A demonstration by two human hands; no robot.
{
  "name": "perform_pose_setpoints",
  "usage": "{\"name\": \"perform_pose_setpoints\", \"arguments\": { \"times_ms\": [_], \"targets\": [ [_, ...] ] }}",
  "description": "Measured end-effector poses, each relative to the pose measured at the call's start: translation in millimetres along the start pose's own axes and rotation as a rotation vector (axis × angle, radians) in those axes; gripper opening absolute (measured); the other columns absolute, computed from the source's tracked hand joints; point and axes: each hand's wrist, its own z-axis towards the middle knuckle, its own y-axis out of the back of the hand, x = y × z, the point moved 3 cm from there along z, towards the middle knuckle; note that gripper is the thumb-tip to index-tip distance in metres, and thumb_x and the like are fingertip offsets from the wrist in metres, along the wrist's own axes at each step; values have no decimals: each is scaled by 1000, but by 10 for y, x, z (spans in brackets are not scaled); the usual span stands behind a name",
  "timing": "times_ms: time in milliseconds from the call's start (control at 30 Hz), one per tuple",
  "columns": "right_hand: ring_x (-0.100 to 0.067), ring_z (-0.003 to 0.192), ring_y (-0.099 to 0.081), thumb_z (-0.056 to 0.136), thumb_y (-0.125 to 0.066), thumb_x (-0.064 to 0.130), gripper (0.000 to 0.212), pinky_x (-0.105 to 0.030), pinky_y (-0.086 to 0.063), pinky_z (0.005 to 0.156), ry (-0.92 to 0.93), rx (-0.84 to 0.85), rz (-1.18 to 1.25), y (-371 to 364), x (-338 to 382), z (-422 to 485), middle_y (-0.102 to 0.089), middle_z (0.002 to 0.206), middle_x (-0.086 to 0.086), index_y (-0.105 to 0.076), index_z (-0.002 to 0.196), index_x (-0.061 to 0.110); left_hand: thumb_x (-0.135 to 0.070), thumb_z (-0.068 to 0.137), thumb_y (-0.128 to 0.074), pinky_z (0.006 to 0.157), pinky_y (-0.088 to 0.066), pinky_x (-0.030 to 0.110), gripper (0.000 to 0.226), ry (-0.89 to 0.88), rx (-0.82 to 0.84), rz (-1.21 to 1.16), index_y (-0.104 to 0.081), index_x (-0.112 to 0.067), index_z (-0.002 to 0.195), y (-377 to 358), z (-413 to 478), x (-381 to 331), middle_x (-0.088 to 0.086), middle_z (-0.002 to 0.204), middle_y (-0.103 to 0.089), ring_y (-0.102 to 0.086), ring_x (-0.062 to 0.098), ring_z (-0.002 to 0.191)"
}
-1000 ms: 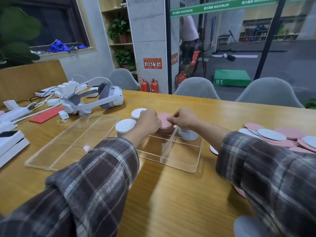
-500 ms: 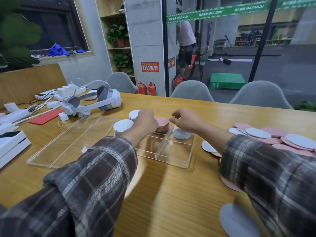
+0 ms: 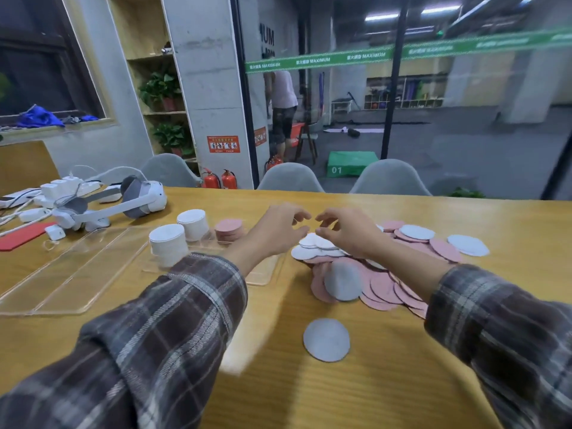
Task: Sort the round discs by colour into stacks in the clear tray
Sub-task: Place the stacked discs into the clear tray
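— Surface?
— One wooden table (image 3: 402,382), with grey chairs along its far edge.
— Containers?
— A flat clear panel (image 3: 62,274) lies at the left. The clear tray (image 3: 268,275) sits just right of it, partly hidden by the left sleeve.
— Unsorted stock?
— A loose heap of discs (image 3: 387,283), pink and grey-white overlapping, lies right of the tray.
— Other items?
— A white headset (image 3: 136,199) lies at the far left, beside cables.
— Hands?
— The left hand (image 3: 278,227) and the right hand (image 3: 346,233) hover over the heap's far-left edge. On both, the fingers are loosely curved and grip nothing. The right thumb is near a white disc; contact cannot be determined.
— Sorted stock?
— Three stacks stand in the tray: a near white stack (image 3: 168,243), a far white stack (image 3: 193,224) and a pink stack (image 3: 229,229).
— Strays?
— A single grey disc (image 3: 326,339) lies apart from the heap, nearer the person
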Motion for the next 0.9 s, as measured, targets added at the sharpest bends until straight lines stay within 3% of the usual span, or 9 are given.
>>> {"name": "perform_pose_setpoints", "arguments": {
  "times_ms": [200,300,367,433,533,667,767,900],
  "targets": [
    [-15,88,-63,95,-69,24,30,-25,-46,80,-81,-44,-4,373,-441,-670,-71,104,3,-68,124,15,-22,94,-73,86,-47,24,26,-111,81,-40,-74,-12,118,-403,-76,-570,3,113,-73,-65,18,100],
    [-12,87,-63,94,-71,24,28,-9,-41,71,-90,-79,-13,439,-598,-969,-69,101,7,-70,121,16,-22,91,-76,75,-43,9,26,-146,113,-48,-76,-14,115,-570,-179,-698,0,109,-73,-62,14,91],
    [-9,85,-62,93,-72,22,26,-6,-42,73,-66,-108,-10,420,-648,-1146,-68,99,9,-71,118,16,-24,89,-78,76,-44,14,27,-164,116,-45,-76,-16,114,-656,-282,-701,-4,105,-70,-58,11,88],
    [-8,86,-63,93,-72,22,22,-15,-47,79,-49,-127,-1,345,-685,-1286,-70,100,9,-72,114,17,-34,85,-81,80,-47,24,34,-168,110,-31,-75,-21,115,-708,-379,-616,-6,104,-64,-57,10,89],
    [-9,87,-63,92,-71,25,17,-29,-50,80,-54,-148,13,209,-712,-1406,-68,98,11,-71,108,19,-55,76,-85,79,-41,19,56,-151,123,-29,-72,-29,123,-765,-515,-418,-11,107,-56,-56,7,95],
    [-4,82,-61,93,-71,30,21,-23,-49,76,-1,-165,28,46,-658,-1400,-67,96,15,-71,113,24,-65,70,-84,91,-46,23,69,-156,62,-65,-71,-27,126,-818,-645,-278,-13,110,-56,-55,5,100],
    [3,83,-57,94,-72,29,21,-11,-40,73,25,-200,26,-22,-642,-1401,-67,94,14,-70,115,25,-54,63,-93,83,-41,8,70,-136,25,-156,-72,-27,124,-792,-669,-247,-12,108,-58,-56,1,91],
    [8,85,-54,93,-73,33,26,-4,-38,73,47,-236,46,-30,-593,-1376,-68,96,12,-71,117,23,-21,69,-96,67,-49,13,55,-58,42,-294,-74,-24,120,-713,-629,-228,-3,104,-61,-59,5,77]
  ]
}}
